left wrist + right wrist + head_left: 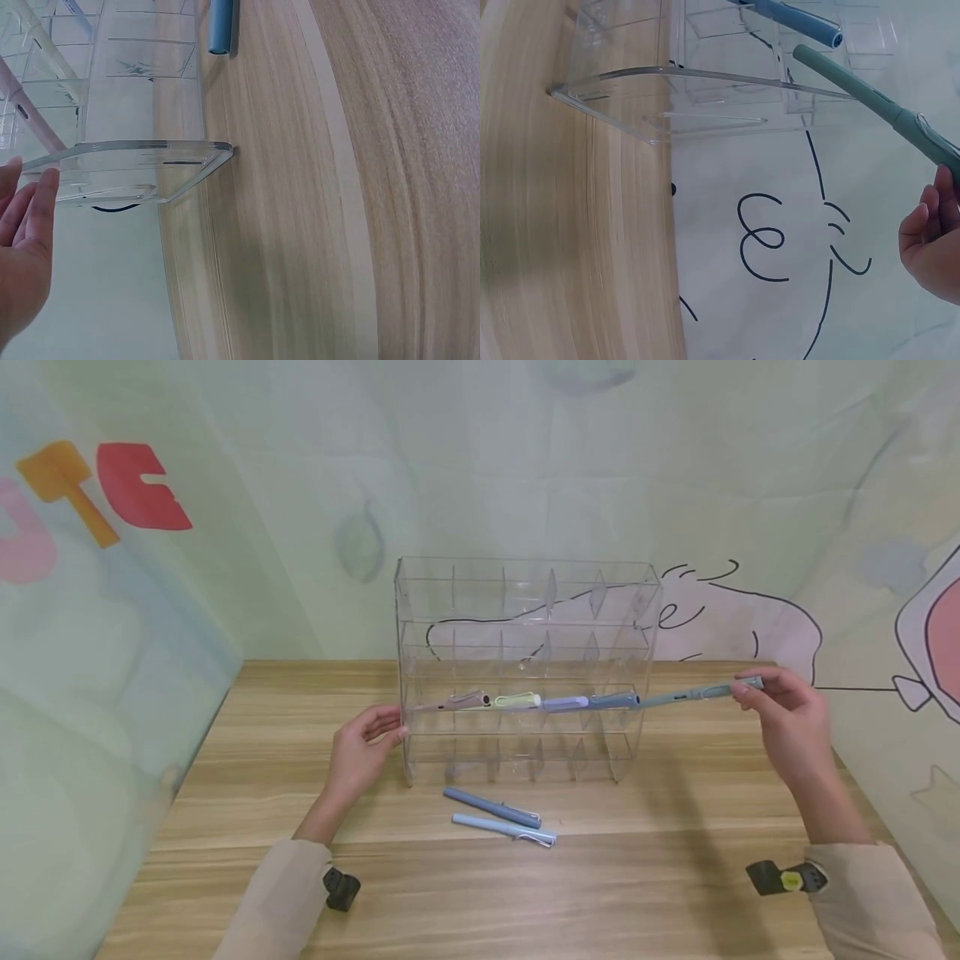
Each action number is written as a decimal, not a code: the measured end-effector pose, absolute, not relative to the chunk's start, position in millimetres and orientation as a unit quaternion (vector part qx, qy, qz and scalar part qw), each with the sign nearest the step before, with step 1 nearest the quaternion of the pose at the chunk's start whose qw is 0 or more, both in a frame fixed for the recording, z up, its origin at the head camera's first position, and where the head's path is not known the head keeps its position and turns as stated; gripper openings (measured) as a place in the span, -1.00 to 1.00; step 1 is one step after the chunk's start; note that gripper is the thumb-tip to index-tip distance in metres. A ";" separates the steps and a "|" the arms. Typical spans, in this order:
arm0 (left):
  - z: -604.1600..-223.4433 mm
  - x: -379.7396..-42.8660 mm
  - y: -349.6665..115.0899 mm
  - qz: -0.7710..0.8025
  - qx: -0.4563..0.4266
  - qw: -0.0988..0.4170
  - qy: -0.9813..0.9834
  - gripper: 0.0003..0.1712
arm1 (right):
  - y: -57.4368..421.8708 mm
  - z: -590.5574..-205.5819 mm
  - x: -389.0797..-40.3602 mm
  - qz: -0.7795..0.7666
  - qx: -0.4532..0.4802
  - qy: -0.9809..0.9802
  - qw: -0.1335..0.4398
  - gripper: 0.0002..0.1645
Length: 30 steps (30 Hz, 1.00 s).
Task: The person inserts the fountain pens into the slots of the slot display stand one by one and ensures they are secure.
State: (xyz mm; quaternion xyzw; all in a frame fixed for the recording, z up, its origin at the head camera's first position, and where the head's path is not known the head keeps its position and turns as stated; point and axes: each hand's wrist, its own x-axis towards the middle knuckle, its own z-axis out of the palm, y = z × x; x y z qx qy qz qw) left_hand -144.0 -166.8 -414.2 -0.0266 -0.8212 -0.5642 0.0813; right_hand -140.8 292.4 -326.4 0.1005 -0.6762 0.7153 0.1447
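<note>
Pinching a green pen (702, 692) by its clip end: right hand (787, 718), thumb and fingers closed on it. Pen sits nearly level at the right side of the clear rack (480, 623), free end by the end of the steel-blue pen (615, 702); cannot tell if the 2 touch. Left hand (360, 752) grips the rack's left side panel, thumb at the front edge, fingers bent and close together. Rack stands upright on the wood-grain table (600, 893), split by shelves and dividers. 4 pens inside, in 1 row, left to right: brown pen (467, 700), yellow-green pen (517, 701), lavender pen (564, 703), then steel-blue. 2 more lie on the table in front of the rack: dark blue pen (491, 807), and light blue pen (504, 829) nearer the person, clips toward the right. Printed backdrop (315, 527) behind, beige sleeves (277, 893) on both arms, 1 black device (342, 891) at each wrist.
</note>
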 end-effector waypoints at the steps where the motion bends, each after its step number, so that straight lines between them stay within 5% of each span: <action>1: -414.2 -143.8 -166.8 -0.565 -0.026 0.080 -0.821 -0.69 | 292.0 -326.3 -141.3 0.710 0.093 -0.682 0.148 -0.92; 18: -413.5 -143.5 -165.6 -0.565 -0.012 0.071 -0.822 -0.69 | 271.3 -349.4 -150.4 0.518 0.034 -0.845 0.127 -0.75; 30: -413.2 -143.4 -166.2 -0.563 -0.009 0.068 -0.824 -0.69 | 249.5 -363.0 -156.2 0.521 0.059 -0.842 0.124 -0.66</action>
